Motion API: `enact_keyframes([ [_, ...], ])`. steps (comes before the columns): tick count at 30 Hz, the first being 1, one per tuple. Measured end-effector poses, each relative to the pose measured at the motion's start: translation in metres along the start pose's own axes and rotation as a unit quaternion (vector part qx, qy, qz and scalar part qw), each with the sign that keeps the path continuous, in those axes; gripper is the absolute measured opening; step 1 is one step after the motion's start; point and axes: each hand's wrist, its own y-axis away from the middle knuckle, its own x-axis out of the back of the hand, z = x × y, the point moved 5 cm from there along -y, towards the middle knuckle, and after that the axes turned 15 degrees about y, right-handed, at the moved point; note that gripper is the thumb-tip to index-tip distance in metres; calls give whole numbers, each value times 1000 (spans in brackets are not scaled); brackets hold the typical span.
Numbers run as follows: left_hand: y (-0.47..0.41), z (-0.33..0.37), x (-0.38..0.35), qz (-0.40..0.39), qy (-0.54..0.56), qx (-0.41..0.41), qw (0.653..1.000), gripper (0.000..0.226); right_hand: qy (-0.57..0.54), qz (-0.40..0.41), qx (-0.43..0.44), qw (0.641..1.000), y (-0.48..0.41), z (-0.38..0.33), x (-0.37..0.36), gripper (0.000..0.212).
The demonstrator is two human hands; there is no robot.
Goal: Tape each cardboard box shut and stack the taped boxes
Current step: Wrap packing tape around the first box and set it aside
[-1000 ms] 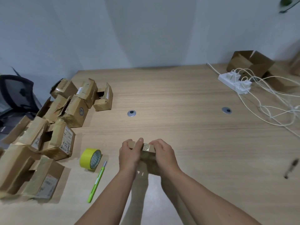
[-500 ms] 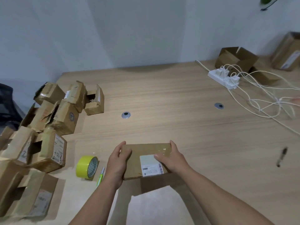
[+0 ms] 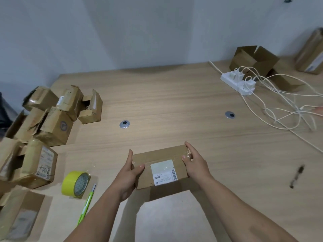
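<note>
While gripped at both ends, box (image 3: 160, 169): cardboard, closed, label side up, held between the two sets of fingers; whether it rests on the surface (image 3: 174, 105) cannot be told.
left hand (image 3: 128, 175): fingers (image 3: 130, 158) curled round the left end, thumb laid on the top face.
right hand (image 3: 195, 165): fingers clamped on the right end, thumb pressed on the top face.
box top: white barcode label seen between the two thumbs; glossy clear tape seen across the top and at both ends.
tape roll (image 3: 75, 183): yellow, stood on edge, left of the left fingers, apart from the box.
green pen-shaped tool (image 3: 86, 205): laid just beside the tape roll, left of the left forearm.
box pile (image 3: 43, 123): small cardboard boxes heaped well left of the left fingers, several with flaps open.
power strip (image 3: 237, 82): white, cables tangled, well beyond and right of the right fingers.
dark pen (image 3: 297, 175): well right of the right fingers.
</note>
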Motion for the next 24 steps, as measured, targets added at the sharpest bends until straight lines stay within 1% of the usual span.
enact_keyframes([
  [2,-7,-2,-11,4,63,6,998,75,-11,6,2,1000,-9,3,13,53],
  [4,-12,-2,-23,37,71,-21,997,62,-37,9,-6,999,-18,5,23,52],
  [5,-20,-4,-35,67,42,-51,996,52,-50,15,-17,998,-27,11,31,48],
  [7,-26,-4,-48,153,-26,-120,981,29,-36,37,-45,998,-39,19,40,33],
  [9,-31,-4,-67,198,-49,-148,968,22,3,83,-69,994,-52,25,53,20],
  [11,-42,-4,-88,214,-42,-148,965,25,-2,115,-83,990,-65,31,67,17],
  [14,-72,-6,-114,204,-35,-130,970,36,-21,127,-114,985,-90,43,86,16],
  [15,-80,-6,-122,197,-41,-125,971,39,-27,124,-123,984,-97,47,91,18],
  [18,-104,0,-152,172,-72,-125,974,53,-42,110,-145,982,-122,53,107,33],
  [19,-106,5,-163,167,-80,-123,975,54,-43,109,-148,982,-130,52,112,36],
  [22,-120,20,-200,169,-62,-117,977,40,-31,118,-157,980,-162,54,128,35],
  [24,-136,28,-216,176,-65,-118,975,42,-49,123,-167,977,-184,53,137,35],
])
